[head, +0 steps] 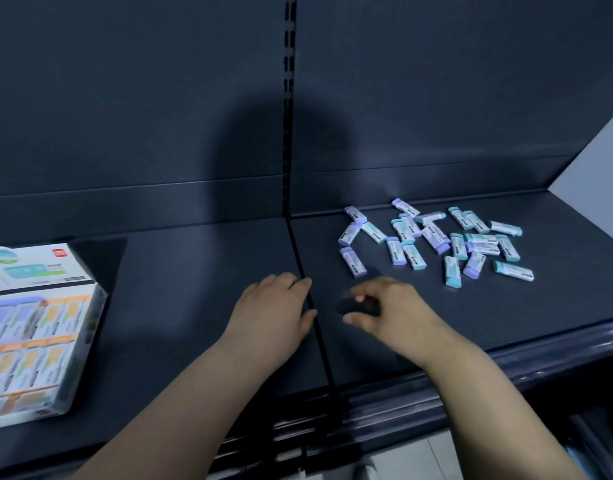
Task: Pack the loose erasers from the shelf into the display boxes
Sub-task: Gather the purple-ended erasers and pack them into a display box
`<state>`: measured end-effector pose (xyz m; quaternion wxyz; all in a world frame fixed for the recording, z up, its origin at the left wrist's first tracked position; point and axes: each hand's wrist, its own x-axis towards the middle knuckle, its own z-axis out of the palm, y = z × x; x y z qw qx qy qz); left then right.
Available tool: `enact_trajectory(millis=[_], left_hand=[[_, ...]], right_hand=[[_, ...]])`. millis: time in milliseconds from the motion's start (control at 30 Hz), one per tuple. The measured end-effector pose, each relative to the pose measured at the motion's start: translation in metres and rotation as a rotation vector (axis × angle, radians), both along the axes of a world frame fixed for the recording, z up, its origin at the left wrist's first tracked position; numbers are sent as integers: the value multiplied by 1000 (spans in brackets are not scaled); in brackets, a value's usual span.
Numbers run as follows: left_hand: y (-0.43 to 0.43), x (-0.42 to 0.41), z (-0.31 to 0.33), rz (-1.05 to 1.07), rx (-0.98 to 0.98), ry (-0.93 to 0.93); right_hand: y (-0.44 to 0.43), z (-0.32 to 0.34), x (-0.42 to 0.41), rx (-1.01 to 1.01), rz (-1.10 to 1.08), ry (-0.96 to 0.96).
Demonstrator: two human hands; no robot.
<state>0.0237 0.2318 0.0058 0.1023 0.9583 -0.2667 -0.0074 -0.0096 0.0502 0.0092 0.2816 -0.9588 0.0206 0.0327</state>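
Dark back panel (125, 98), slotted upright strip (289, 64), pale side wall (603, 157), light floor (412, 459)

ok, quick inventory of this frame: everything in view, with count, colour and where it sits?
loose erasers: roughly two dozen, white sleeves with purple or teal ends, scattered on the right shelf panel, some overlapping
display box: one, white, holding rows of purple and orange erasers, far left of the shelf, cut off by the frame edge
shelf: one, dark blue, two panels meeting at a centre seam
slotted upright: one, black, centre of the back wall
left hand: one, at the seam, fingers relaxed, holding nothing
right hand: one, fingers loosely curled, empty, just short of the erasers
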Motion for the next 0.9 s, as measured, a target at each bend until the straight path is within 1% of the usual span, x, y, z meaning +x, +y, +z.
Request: enact_trajectory(millis=[167, 267, 433, 533, 633, 733, 800, 900], left_hand=[[-36, 9, -1, 51, 22, -7], [-65, 14, 2, 121, 28, -4], [-114, 23, -2, 222, 71, 43], [-133, 29, -8, 283, 97, 80], [-139, 33, -8, 346, 87, 148], [-138, 35, -8, 392, 61, 201], [-135, 36, -8, 410, 35, 214], [-131, 38, -7, 413, 11, 230]], right_hand=[[-37, -1, 19, -1, 48, -1], [-70, 4, 33, -59, 128, 6], [-134, 13, 54, -100, 182, -17], [-159, 8, 68, -111, 216, 3], [-165, -1, 81, -120, 297, 15], [-161, -6, 95, -186, 373, 24], [-155, -10, 103, -242, 396, 9], [-149, -16, 111, -240, 385, -21]])
